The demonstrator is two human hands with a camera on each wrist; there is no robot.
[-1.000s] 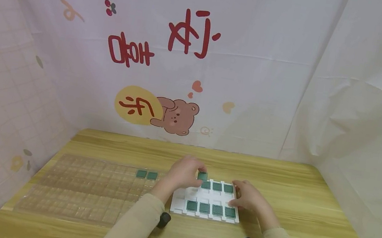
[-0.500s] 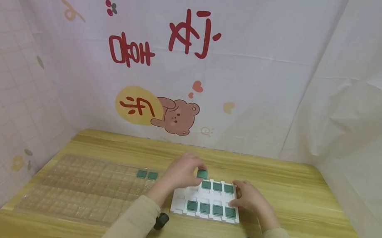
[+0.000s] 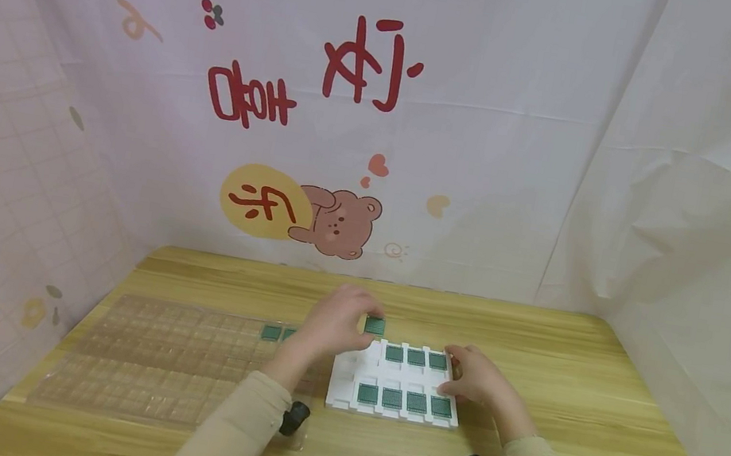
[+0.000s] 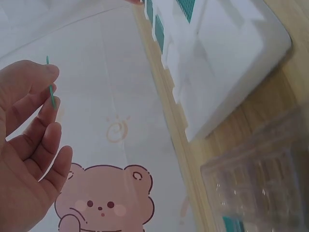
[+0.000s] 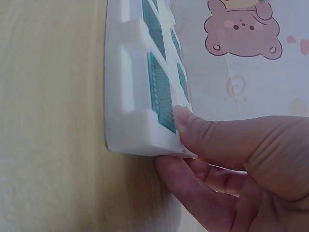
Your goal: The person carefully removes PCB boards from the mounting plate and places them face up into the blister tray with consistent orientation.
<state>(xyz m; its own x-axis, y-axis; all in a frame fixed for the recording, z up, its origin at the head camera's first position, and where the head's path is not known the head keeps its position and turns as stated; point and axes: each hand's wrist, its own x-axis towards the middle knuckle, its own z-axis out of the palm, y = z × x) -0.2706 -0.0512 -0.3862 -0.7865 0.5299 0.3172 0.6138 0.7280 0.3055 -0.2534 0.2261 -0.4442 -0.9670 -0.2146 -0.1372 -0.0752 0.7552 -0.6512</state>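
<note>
My left hand (image 3: 337,322) pinches a small green circuit board (image 3: 375,326) between thumb and fingers, above the far left part of a white slotted tray (image 3: 343,382). In the left wrist view the held circuit board (image 4: 50,89) is seen edge-on, apart from the tray. Two rows of similar green boards sit in the tray's slots, among them a front-row board (image 3: 391,398). At the tray's right end, my right hand (image 3: 477,377) grips the edge, its thumb (image 5: 193,128) on top beside a board (image 5: 161,92) and its fingers against the end.
A clear plastic compartment tray (image 3: 154,362) lies to the left on the wooden table (image 3: 534,345). Green boards lie in its far right corner, one visible (image 3: 271,333) and another partly behind my left arm. A printed cloth (image 3: 493,161) hangs behind the table.
My left hand has lifted the green circuit board and moved it left, away from the back-row boards of the white tray. The right hand stays on the tray's end.
</note>
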